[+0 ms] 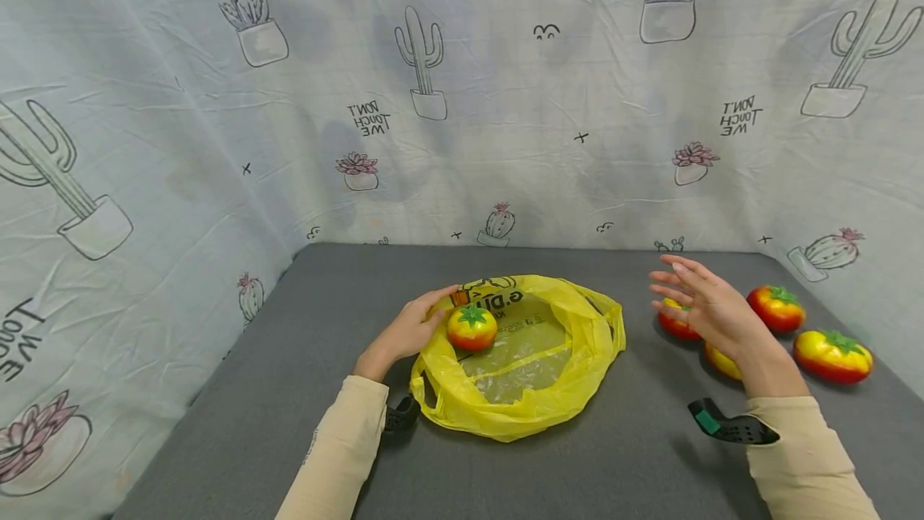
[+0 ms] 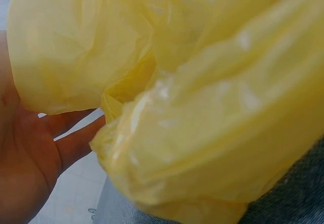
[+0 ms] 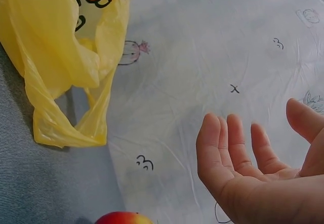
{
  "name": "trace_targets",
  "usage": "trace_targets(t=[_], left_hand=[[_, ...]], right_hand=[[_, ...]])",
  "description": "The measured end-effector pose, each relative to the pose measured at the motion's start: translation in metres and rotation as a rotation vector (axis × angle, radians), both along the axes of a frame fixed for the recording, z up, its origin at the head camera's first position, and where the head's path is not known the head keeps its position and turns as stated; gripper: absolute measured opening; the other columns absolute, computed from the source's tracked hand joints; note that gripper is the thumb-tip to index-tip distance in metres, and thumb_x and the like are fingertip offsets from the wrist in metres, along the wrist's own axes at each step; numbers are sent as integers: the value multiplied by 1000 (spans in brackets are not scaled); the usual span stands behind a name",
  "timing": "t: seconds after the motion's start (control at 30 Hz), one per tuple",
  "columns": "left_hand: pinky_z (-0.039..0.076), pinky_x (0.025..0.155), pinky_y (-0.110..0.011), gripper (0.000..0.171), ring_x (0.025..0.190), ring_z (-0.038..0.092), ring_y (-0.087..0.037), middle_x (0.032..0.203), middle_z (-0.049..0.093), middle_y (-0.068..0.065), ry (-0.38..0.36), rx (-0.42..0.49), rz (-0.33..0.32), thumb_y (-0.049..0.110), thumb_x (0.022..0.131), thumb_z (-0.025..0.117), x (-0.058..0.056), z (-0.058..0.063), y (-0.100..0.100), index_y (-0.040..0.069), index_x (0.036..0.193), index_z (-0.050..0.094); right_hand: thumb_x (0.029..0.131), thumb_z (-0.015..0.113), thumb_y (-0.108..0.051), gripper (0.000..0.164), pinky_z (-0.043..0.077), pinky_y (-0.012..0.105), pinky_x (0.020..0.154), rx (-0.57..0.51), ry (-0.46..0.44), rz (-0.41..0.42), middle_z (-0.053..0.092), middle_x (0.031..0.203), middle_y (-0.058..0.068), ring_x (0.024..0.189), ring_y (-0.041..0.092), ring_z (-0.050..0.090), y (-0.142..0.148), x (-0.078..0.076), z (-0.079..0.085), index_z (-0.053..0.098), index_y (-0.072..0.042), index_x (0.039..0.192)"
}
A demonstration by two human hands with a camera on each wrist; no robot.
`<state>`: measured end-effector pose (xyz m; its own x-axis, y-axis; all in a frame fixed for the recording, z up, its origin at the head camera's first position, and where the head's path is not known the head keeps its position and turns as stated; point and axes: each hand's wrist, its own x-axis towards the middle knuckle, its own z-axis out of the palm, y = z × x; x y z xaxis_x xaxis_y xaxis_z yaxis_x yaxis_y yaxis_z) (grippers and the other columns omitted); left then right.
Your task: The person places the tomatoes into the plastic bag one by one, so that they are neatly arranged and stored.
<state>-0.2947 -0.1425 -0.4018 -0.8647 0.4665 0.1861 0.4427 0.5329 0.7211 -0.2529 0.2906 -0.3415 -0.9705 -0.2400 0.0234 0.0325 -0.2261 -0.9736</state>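
A yellow plastic bag point(image 1: 520, 420) stands on the grey table with its mouth spread wide and facing up. Inside its left part sits a red and yellow toy tomato point(image 1: 472, 329) with a green leafy top. At the bag's left rim my left hand point(image 1: 407, 329) grips the plastic, the thumb toward the tomato; in the left wrist view the plastic point(image 2: 192, 148) hides much of the hand. My right hand point(image 1: 722, 307) is raised at the right with its fingers apart and nothing in them. Below it are a red tomato point(image 1: 677, 322) and a yellow one point(image 1: 722, 362), both partly covered.
Farther right lie another red tomato point(image 1: 772, 311) and a wide yellow and red one point(image 1: 832, 359). Behind the table hangs a pale cloth point(image 1: 549, 175) printed with cacti. Black straps point(image 1: 732, 424) sit at both wrists.
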Motion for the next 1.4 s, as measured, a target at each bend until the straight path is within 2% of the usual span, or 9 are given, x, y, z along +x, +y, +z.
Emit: trace_targets(t=[0.2,0.6,0.9,1.17,1.4], left_hand=[[29,108,-49,45,134,34,-31,146,39,-14,-13,-11,11,3,101,43,-1,-1,1,8,146,41],[30,107,-51,45,134,34,-33,145,39,-16,-2,-10,-5,3,101,44,-2,-1,1,7,146,40],[30,106,-51,45,133,35,-33,145,40,-16,-3,-9,6,2,100,44,-1,-2,2,7,145,41],[30,107,-49,45,134,34,-31,146,39,-13,-22,-17,9,4,101,43,-2,-3,3,9,146,41],[29,107,-50,45,135,32,-32,147,38,-13,-38,-18,13,5,102,43,-2,-3,1,10,146,40]], right_hand=[[104,40,-24,24,51,28,84,-37,21,23,57,115,-1,104,12,57,10,1,0,44,-23,127],[104,40,-25,24,52,27,83,-44,3,9,57,115,-3,103,10,57,27,-1,-5,41,-22,127],[101,45,-27,30,52,26,80,-87,-47,-78,61,108,-6,100,9,58,41,0,-8,38,-21,130],[101,47,-18,17,54,31,75,-225,-28,-121,66,102,1,93,15,64,54,1,-15,58,-19,114],[98,53,-14,15,55,32,74,-318,-22,-199,66,97,5,89,19,65,69,2,-13,60,-14,110]])
